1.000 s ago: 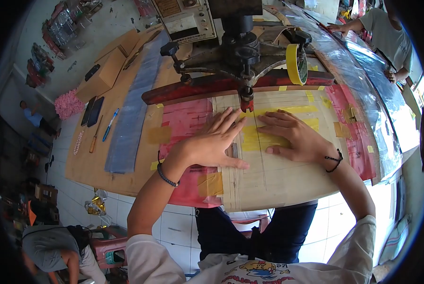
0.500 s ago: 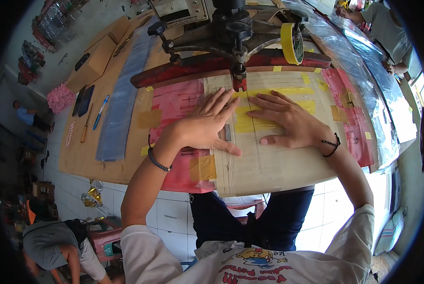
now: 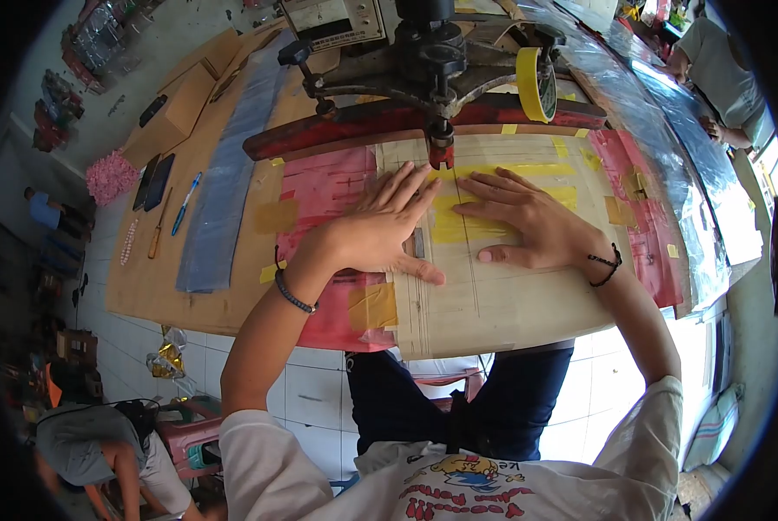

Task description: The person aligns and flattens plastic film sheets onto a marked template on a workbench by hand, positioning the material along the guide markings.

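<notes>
My left hand [image 3: 380, 227] lies flat with fingers spread over the edge where red film [image 3: 319, 193] meets the pale taped board [image 3: 528, 304]. To its right, my right hand [image 3: 532, 224] rests flat, fingers apart, on the board beside yellow tape strips [image 3: 471, 227]. Neither hand holds anything. Just beyond my fingertips is the red tip [image 3: 441, 154] of a black machine head [image 3: 428, 74]. A long dark red bar [image 3: 345, 128] crosses behind it. A yellow tape roll [image 3: 535, 84] hangs on the machine's right arm.
Left on the table [image 3: 158, 291] are a blue plastic strip [image 3: 232, 187], a pen [image 3: 186, 204], a screwdriver [image 3: 160, 223], phones [image 3: 158, 182] and a cardboard box [image 3: 176, 117]. Clear plastic sheets [image 3: 667, 156] lie right. Other people are at upper right, lower left and far left.
The camera view has shifted, so the table and machine sit slightly higher and further left than a second ago. Both hands keep their place on the board. The person at upper right has moved an arm.
</notes>
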A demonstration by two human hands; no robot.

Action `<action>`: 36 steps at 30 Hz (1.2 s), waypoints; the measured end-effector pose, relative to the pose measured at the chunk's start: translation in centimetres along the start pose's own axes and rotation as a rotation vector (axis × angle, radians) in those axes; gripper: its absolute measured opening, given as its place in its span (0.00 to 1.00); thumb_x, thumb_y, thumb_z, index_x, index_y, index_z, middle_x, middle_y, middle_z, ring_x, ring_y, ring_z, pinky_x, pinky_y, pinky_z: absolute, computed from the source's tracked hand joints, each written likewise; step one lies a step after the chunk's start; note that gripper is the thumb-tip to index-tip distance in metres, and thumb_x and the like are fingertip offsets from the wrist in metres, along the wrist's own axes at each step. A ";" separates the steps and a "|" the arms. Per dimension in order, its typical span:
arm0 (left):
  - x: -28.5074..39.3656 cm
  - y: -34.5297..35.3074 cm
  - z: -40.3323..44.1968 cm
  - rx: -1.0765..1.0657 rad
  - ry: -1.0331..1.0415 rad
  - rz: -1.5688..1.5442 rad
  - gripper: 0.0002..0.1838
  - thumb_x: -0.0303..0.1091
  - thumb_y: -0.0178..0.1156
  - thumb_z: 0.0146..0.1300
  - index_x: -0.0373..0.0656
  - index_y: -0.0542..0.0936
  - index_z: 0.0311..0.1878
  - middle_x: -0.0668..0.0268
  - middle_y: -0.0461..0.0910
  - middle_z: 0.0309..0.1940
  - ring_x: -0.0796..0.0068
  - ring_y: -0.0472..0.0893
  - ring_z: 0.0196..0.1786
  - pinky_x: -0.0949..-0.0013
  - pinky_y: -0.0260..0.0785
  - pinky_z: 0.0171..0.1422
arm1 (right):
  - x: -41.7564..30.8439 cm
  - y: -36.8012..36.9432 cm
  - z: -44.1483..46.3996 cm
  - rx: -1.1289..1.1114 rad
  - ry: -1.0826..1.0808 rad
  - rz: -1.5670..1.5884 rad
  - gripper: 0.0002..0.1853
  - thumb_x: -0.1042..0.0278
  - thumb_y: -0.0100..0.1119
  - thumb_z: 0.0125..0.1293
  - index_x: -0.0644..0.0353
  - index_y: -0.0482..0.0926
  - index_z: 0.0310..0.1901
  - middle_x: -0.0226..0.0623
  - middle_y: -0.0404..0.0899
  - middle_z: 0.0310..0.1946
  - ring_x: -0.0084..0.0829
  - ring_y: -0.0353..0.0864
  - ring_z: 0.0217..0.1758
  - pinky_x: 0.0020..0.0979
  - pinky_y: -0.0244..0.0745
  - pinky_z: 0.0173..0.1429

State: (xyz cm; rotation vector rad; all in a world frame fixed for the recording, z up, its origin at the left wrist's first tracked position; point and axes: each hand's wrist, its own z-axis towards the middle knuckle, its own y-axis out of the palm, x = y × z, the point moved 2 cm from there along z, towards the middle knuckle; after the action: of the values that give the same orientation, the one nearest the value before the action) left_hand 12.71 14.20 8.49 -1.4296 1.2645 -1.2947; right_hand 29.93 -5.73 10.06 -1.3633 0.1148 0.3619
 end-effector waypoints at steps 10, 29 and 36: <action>-0.1 -0.1 0.0 -0.011 -0.002 -0.020 0.79 0.88 0.62 0.50 0.32 0.44 0.86 0.40 0.37 0.87 0.42 0.34 0.89 0.40 0.34 0.91 | -0.2 0.0 0.0 -0.017 0.010 -0.020 0.37 0.38 0.64 0.71 0.53 0.76 0.74 0.49 0.65 0.80 0.49 0.59 0.85 0.54 0.48 0.90; 0.2 -0.2 0.1 0.029 -0.001 -0.002 0.63 0.75 0.55 0.70 0.27 0.45 0.84 0.38 0.40 0.85 0.41 0.38 0.89 0.43 0.37 0.91 | 0.4 0.3 0.1 0.030 0.091 0.006 0.33 0.47 0.62 0.74 0.54 0.74 0.75 0.50 0.63 0.81 0.54 0.59 0.85 0.55 0.47 0.89; 0.8 -0.6 0.4 0.049 -0.034 -0.012 0.57 0.70 0.53 0.75 0.27 0.48 0.84 0.40 0.44 0.85 0.43 0.40 0.89 0.43 0.38 0.91 | 0.5 0.4 0.1 0.058 0.089 0.000 0.31 0.50 0.62 0.74 0.55 0.74 0.74 0.50 0.64 0.81 0.54 0.60 0.84 0.53 0.49 0.89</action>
State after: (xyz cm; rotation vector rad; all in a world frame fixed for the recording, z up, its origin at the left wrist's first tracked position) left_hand 13.14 13.52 9.14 -1.4204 1.1954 -1.2957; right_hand 30.21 -5.44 9.59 -1.3220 0.1978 0.2955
